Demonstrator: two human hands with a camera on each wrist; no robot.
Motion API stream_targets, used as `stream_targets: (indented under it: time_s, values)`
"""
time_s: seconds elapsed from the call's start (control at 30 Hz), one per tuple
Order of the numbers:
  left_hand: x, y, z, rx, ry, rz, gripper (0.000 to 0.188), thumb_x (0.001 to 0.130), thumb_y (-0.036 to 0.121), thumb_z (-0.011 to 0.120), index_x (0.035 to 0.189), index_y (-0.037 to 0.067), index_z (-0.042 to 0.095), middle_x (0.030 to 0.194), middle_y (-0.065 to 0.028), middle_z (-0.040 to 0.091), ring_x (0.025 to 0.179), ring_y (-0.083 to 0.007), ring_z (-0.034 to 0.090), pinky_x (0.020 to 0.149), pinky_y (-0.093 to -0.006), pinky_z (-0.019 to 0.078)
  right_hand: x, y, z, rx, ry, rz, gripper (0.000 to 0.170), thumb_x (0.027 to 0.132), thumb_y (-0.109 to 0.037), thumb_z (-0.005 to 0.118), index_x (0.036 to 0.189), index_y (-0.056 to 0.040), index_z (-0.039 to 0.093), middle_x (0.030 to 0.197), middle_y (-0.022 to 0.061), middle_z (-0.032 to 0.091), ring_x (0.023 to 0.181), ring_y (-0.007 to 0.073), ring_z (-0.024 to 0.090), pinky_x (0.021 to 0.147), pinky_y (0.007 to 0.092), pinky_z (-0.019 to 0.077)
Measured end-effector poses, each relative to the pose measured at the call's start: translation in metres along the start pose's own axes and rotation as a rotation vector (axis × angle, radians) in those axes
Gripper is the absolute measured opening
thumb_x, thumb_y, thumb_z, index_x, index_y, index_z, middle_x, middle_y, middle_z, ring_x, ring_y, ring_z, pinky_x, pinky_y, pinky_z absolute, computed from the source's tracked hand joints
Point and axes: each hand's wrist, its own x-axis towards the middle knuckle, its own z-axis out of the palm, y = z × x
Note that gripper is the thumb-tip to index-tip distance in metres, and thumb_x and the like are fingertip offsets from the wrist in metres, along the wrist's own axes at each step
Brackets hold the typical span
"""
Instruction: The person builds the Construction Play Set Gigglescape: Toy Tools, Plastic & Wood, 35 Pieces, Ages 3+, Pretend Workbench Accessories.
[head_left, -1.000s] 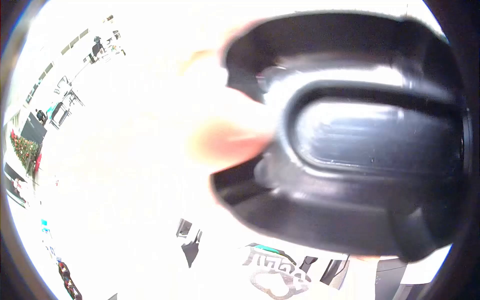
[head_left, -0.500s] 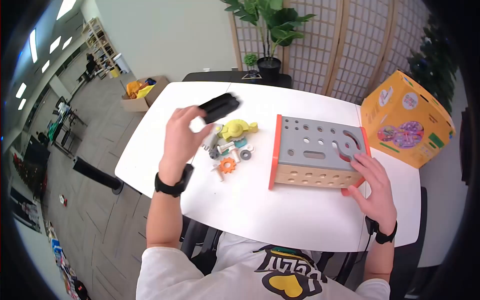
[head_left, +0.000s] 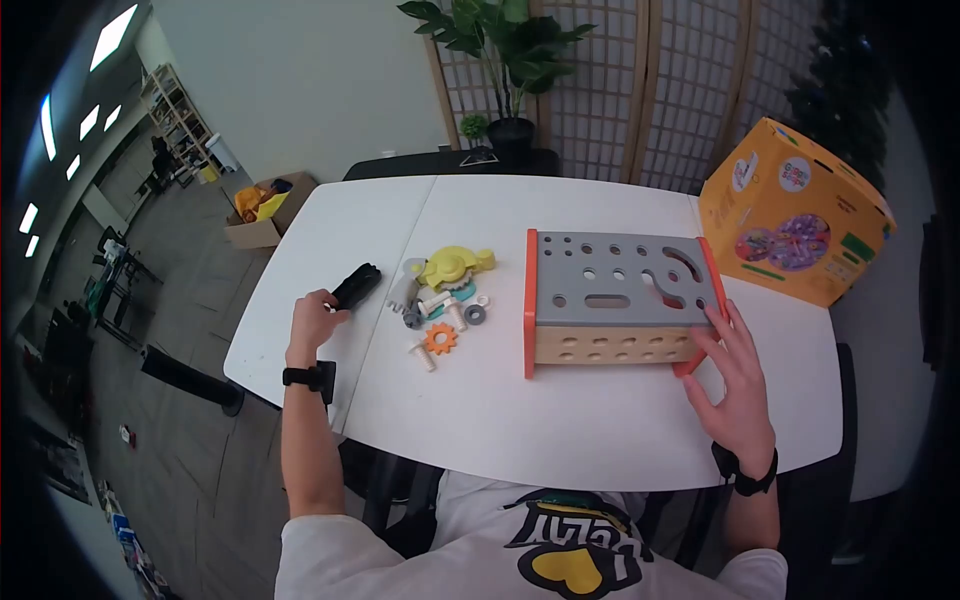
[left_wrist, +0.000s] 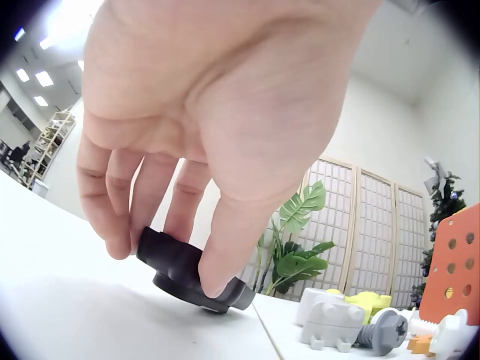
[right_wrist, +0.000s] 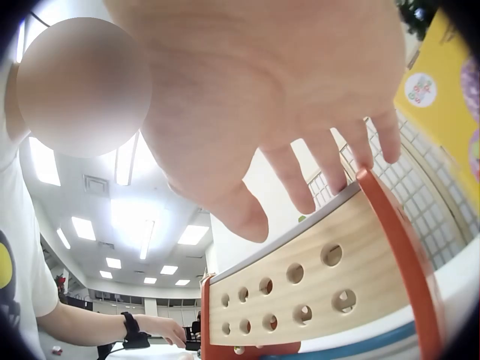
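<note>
My left hand pinches a black object at the table's left side; in the left wrist view the thumb and fingers hold the black piece low against the white surface. My right hand lies at the near right corner of a toy workbench with a grey top, wooden side and red ends. Its fingers are spread; in the right wrist view the hand is over the wooden side. Between them lie yellow, orange, grey and white toy parts.
A yellow-orange box stands at the table's back right. Behind the white table are a dark bench, a potted plant and a lattice screen. A cardboard box sits on the floor at the left.
The black object, right in front of the camera one second ago, moved away and then down to the left side of the table with my left hand. My right hand stays by the workbench corner.
</note>
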Motion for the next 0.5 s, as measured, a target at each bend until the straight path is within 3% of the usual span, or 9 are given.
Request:
stream_targets:
  time_s: [0.13, 0.23, 0.33, 0.43, 0.5]
  values:
    - [0.002, -0.01, 0.002, -0.023, -0.041, 0.041, 0.037, 0.068, 0.02, 0.086, 0.095, -0.002, 0.075, 0.079, -0.0167, 0.073, 0.073, -0.0281, 0.071, 0.069, -0.0385, 0.0563, -0.004, -0.002, 0.003, 0.021, -0.022, -0.016, 0.042, 0.08, -0.009, 0.077, 0.121, -0.002, 0.07, 0.153, 0.0215, 0.05, 0.151, 0.0451, 0.033, 0.118, 0.053, 0.036]
    - [0.0, -0.005, -0.009, 0.092, -0.046, 0.019, 0.034, 0.072, 0.018, 0.084, 0.1, 0.0, 0.075, 0.092, -0.0193, 0.075, 0.086, -0.036, 0.071, 0.081, -0.0428, 0.0576, -0.006, -0.009, 0.005, 0.034, -0.032, -0.015, 0.041, 0.08, -0.009, 0.077, 0.12, -0.0023, 0.071, 0.155, 0.0223, 0.048, 0.152, 0.0461, 0.031, 0.118, 0.0537, 0.036]
    - [-0.007, 0.014, -0.016, 0.264, 0.044, 0.085, 0.033, 0.078, 0.017, 0.081, 0.106, 0.002, 0.074, 0.102, -0.0183, 0.074, 0.098, -0.0368, 0.07, 0.088, -0.0437, 0.0562, -0.007, -0.012, 0.005, 0.026, -0.036, -0.029, 0.04, 0.079, -0.009, 0.077, 0.119, -0.0024, 0.071, 0.155, 0.0229, 0.048, 0.151, 0.0473, 0.03, 0.118, 0.0539, 0.0362]
    - [-0.015, 0.059, -0.024, 0.089, 0.088, 0.284, 0.03, 0.084, 0.014, 0.079, 0.11, 0.003, 0.073, 0.107, -0.0168, 0.073, 0.101, -0.036, 0.068, 0.088, -0.0415, 0.055, -0.008, -0.021, 0.008, 0.025, -0.033, -0.038, 0.039, 0.079, -0.009, 0.077, 0.117, -0.0025, 0.072, 0.154, 0.0231, 0.049, 0.151, 0.0479, 0.031, 0.118, 0.0541, 0.0366]
    - [-0.025, 0.087, -0.033, 0.024, -0.055, 0.471, 0.027, 0.088, 0.013, 0.076, 0.113, 0.003, 0.073, 0.112, -0.0154, 0.072, 0.106, -0.0343, 0.066, 0.09, -0.0418, 0.0548, -0.008, -0.035, 0.009, 0.026, -0.032, -0.051, 0.039, 0.079, -0.008, 0.077, 0.116, -0.0023, 0.072, 0.154, 0.023, 0.049, 0.151, 0.0479, 0.031, 0.117, 0.0541, 0.0369]
